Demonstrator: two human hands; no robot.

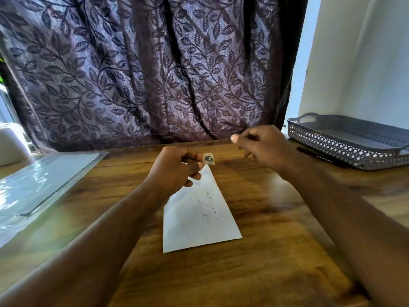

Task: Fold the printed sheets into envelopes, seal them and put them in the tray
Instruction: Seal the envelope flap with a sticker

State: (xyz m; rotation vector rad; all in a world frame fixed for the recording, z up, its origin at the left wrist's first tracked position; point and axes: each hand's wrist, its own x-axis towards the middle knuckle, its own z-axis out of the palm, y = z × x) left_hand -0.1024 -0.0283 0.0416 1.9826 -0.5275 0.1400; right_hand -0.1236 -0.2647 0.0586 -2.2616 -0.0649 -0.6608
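Head view: nearest the lens, two bare forearms are seen over the wooden table point(276, 251). The white envelope point(199, 216) lies flat between them, narrow end away from the person, untouched by either hand. A small sticker point(208, 159) is pinched between thumb and fingers of the left hand point(177, 169), just above the envelope's far tip. The right hand point(263, 147) is raised nearby, fingers curled, thumb against forefinger; whether anything is held cannot be told. The grey perforated tray point(345, 140) sits at far right, well apart from the envelope, with a black pen point(316, 155) just in front.

Risk, judged: the sticker may fold onto the fingers or land crooked, and the unheld envelope may slide when pressed.

Writing: pen marks on the envelope are illegible; the sticker's print and the tray's rim label are too small to read.
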